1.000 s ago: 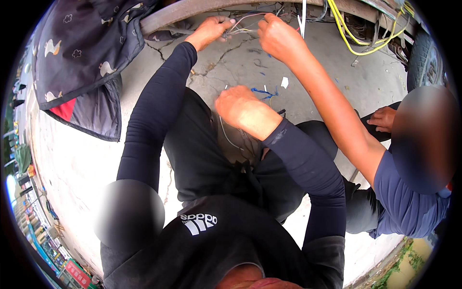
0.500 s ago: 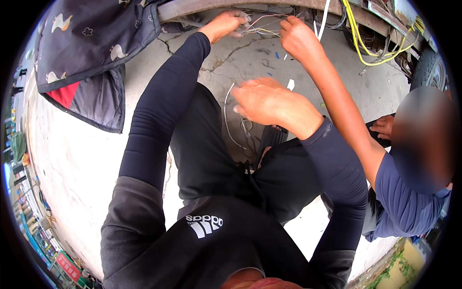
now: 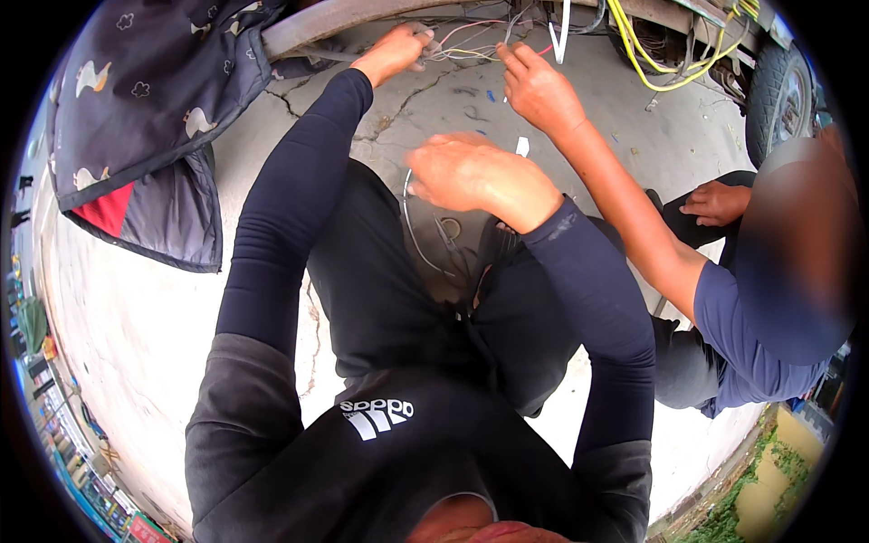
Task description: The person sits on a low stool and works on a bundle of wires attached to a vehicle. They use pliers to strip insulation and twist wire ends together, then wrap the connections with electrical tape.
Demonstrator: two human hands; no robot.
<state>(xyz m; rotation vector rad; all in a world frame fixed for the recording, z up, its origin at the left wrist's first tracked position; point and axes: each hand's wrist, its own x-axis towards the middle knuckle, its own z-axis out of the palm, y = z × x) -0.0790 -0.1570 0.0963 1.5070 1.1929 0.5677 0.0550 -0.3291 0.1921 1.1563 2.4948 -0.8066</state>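
Note:
My left hand (image 3: 398, 51) is closed on a bundle of thin grey, pink and pale yellow wires (image 3: 457, 47) beneath a rusty metal beam (image 3: 312, 34). My right hand (image 3: 466, 172) is lower, in front of my knees, bent at the wrist and smeared by motion, so its grip is unclear. A thin pale cable (image 3: 415, 235) curves down beside its fingertips. A metal hand tool (image 3: 448, 235), too small to identify, lies below it. A co-worker's hand (image 3: 534, 81) reaches to the right end of the wires, fingertips near a pink one.
A dark padded cover with bird pattern (image 3: 145, 109) hangs at upper left. Yellow cables (image 3: 656, 77) and a tyre (image 3: 774, 100) are at upper right. The co-worker (image 3: 751, 317) squats close at my right. Small scraps lie on cracked concrete (image 3: 389, 104).
My right hand moved up and right, then slightly left. The co-worker's hand has dropped a little from the wires. My left hand stays at the bundle while the view shifts.

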